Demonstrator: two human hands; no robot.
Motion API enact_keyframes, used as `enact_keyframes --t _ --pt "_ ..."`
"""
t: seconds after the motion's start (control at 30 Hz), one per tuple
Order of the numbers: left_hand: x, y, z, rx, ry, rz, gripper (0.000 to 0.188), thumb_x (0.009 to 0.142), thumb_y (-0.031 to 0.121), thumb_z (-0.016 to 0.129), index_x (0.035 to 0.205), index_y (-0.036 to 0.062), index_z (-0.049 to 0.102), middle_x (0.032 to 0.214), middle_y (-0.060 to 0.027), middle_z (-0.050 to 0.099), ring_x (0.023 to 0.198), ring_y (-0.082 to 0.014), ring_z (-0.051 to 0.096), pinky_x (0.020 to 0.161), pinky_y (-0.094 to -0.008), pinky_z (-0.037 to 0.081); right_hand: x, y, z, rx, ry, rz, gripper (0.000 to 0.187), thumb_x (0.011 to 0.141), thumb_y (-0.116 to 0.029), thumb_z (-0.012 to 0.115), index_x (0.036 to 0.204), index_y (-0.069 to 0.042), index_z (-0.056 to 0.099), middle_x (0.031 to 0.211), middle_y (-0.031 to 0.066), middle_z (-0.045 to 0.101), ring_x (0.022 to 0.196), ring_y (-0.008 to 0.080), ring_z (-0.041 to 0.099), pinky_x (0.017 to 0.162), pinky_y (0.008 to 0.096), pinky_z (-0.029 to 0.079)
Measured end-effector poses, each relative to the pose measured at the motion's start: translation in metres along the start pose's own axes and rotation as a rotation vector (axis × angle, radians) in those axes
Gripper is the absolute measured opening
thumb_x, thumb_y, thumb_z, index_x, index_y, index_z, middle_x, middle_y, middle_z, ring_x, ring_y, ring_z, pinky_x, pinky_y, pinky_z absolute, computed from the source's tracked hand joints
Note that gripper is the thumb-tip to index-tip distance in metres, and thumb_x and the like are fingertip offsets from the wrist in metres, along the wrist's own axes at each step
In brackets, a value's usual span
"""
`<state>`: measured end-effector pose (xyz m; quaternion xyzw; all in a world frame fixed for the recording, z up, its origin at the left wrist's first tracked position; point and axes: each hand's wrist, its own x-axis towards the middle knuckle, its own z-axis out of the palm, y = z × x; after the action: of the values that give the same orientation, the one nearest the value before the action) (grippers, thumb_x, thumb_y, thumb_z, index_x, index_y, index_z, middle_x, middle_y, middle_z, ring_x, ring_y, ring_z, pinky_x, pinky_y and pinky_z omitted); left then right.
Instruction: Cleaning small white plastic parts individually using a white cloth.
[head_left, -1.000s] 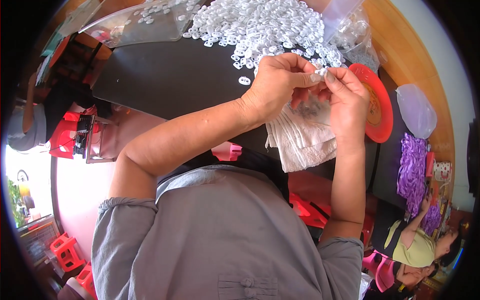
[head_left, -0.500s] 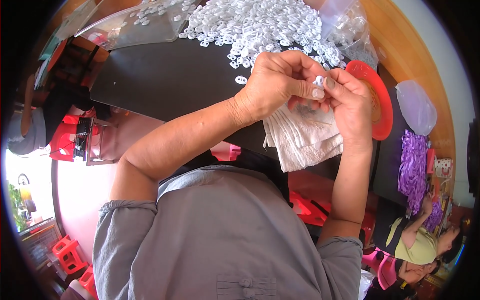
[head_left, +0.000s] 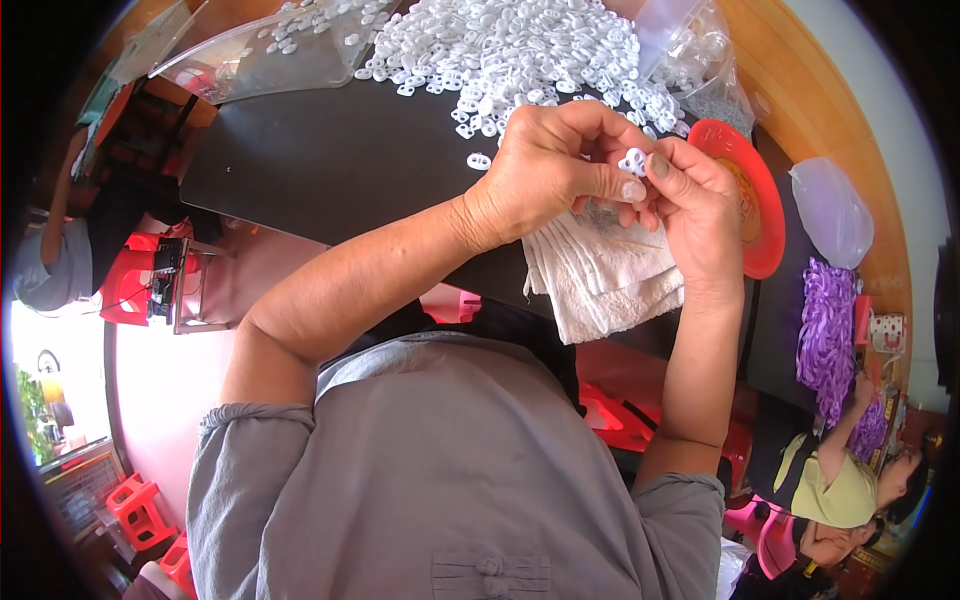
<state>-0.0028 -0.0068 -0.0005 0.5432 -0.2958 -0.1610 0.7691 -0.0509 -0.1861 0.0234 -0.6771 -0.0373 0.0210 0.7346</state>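
Two bare hands meet over a dark table, with one small white plastic piece (head_left: 633, 161) between their fingertips. The right hand (head_left: 700, 205) pinches it by one end, thumb and forefinger pressed together, so that the piece juts from that grip toward the left hand and its holes show. The left hand (head_left: 560, 165) is curled around the other side, forefinger arched above the piece and thumb just below it; whether these fingers press on it I cannot tell.

Past both hands, on the far part of the black tabletop (head_left: 300, 150), spreads a heap of white two-holed oval pieces (head_left: 510, 50), its near edge close to the left hand's knuckles. One loose oval piece (head_left: 479, 161) lies apart from the heap, just to the left of the left hand. Well beyond that, farther left, a clear plastic bin (head_left: 260, 75) has more white pieces in it.

Below the hands, on the body side, a folded white terry cloth (head_left: 610, 290) reaches the table's edge. Just right of the right hand, partly behind it, is a red plate (head_left: 768, 235) with a yellowish center. A clear plastic bag (head_left: 712, 60) sits beyond the right hand, while a translucent bag (head_left: 832, 212) and a purple ribbon bundle (head_left: 827, 335) lie farther to its right.
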Motion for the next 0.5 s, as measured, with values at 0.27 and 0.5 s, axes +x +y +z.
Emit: enact_keyframes --t 0.27,0.5 --pt "0.0003 -0.0018 -0.0002 -0.036 0.009 0.002 0.026 0.081 -0.001 0.072 0.105 -0.0017 0.065 0.082 -0.0033 0.065 0.070 -0.0087 0.063 0.049 -0.0193 0.045 -0.0008 -0.0010 0.0015 -0.003 0.000 -0.037 0.019 0.092 -0.020 0.062 0.087 -0.001 0.064 0.070 0.0036 0.062 0.059 0.0113 0.058 0.052 0.0204 0.039" --pt "-0.0001 -0.0009 0.0023 0.013 -0.001 0.094 0.022 0.078 -0.005 0.073 0.097 -0.0045 0.063 0.081 -0.0062 0.063 0.072 -0.0117 0.067 0.057 -0.0217 0.055 -0.0020 -0.0016 0.0045 0.018 0.040 -0.033 0.018 0.091 -0.018 0.062 0.088 0.000 0.064 0.072 0.0033 0.062 0.059 0.0115 0.058 0.053 0.0211 0.040"
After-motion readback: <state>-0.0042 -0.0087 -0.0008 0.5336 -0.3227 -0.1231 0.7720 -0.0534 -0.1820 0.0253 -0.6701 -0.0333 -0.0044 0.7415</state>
